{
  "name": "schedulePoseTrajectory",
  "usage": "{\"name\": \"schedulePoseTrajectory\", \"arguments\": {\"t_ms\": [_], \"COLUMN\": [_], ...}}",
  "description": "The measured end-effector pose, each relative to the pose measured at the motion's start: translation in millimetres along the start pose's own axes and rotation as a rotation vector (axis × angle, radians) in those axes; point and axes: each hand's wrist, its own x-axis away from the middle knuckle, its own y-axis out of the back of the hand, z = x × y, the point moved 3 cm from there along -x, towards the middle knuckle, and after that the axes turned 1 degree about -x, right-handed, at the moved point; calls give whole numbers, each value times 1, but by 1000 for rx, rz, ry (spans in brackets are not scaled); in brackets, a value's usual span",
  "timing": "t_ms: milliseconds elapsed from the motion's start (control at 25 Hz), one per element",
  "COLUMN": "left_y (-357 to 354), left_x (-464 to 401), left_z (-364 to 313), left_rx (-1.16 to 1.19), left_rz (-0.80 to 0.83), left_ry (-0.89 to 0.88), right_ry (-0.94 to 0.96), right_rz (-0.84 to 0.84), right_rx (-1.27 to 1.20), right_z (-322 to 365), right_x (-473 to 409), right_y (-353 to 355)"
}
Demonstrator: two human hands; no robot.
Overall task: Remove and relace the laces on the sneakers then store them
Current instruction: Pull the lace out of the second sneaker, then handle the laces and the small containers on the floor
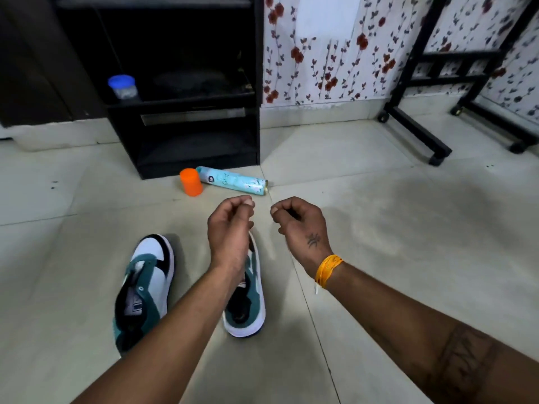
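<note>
Both sneakers lie on the floor: the left sneaker [145, 290] beside the right sneaker [248, 298], whose toe the left hand [230, 228] hides. Left hand and right hand [300, 225] hover above it, fingers curled as if pinching; any limp, light lace there is too faint to confirm.

A black shelf unit [186, 112] stands on the tiled floor [408, 228] against the far wall. On its middle shelf, at left, sits a clear jar with a blue lid [122, 86]. Just in front of the unit an orange cap [191, 182] stands upright, touching a light blue spray can [233, 184] lying on its side. Floral wallpaper [335, 53] covers the far wall. A black wheeled frame [423, 112] stands far right.
</note>
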Motion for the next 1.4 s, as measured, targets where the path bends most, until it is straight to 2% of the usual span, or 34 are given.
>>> {"name": "schedulePoseTrajectory", "arguments": {"t_ms": [280,560,760,920,1040,1200,1280,1400], "left_y": [100,153,154,144,136,136,140,141], "left_x": [-60,-176,-275,-339,-363,-382,-384,-370], "left_z": [-92,-128,-149,-157,-163,-168,-170,-180], "left_rx": [-90,-168,-172,-222,-217,-108,-51,-9], "left_rz": [-153,-228,-117,-34,-71,-122,-115,-118], "left_ry": [-129,-162,-156,-111,-49,66,105,88], "right_ry": [116,205,259,362,345,174,122,236], "right_rz": [135,208,220,258,355,601,649,552], "right_rx": [-91,-86,-7,217,375,569,532,471], "right_z": [81,119,128,138,145,150,148,142], "right_x": [-41,-112,-197,-250,-283,-315,-319,-317], "right_y": [-138,-240,-300,-337,-363,-394,-397,-386]}}
